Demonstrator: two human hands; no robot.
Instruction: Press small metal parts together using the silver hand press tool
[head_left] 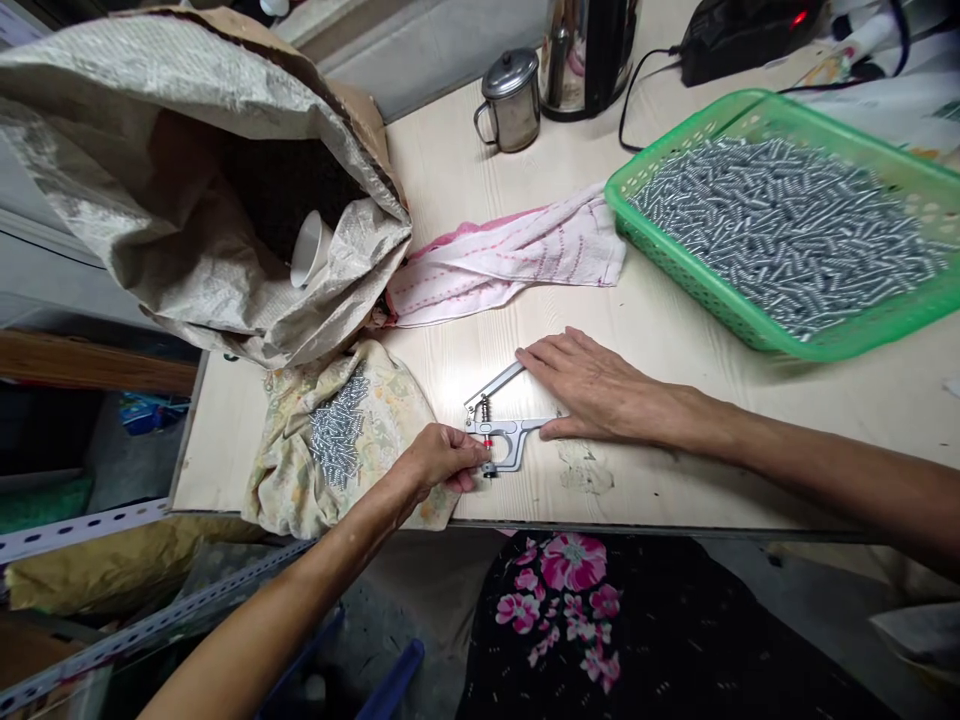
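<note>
Grey snap-fastener pliers [513,440] lie near the table's front edge, with a small coil spring and a red part at the jaws. My right hand [600,388] grips the spread handles, fingers over the upper one and thumb by the lower one. At the jaw end, my left hand [450,458] has its thumb and fingertips pinched together; whatever they hold is too small to make out. Left of it, a heap of small silvery metal springs [339,432] rests on a crumpled patterned yellowish cloth [405,420].
A green plastic basket [705,290] full of similar springs stands at right. A large open sack [187,80] with a white cup [309,250] inside occupies the left. A pink-white towel [517,255], metal mug [511,100], kettle [589,55] and black corded box [739,40] lie behind.
</note>
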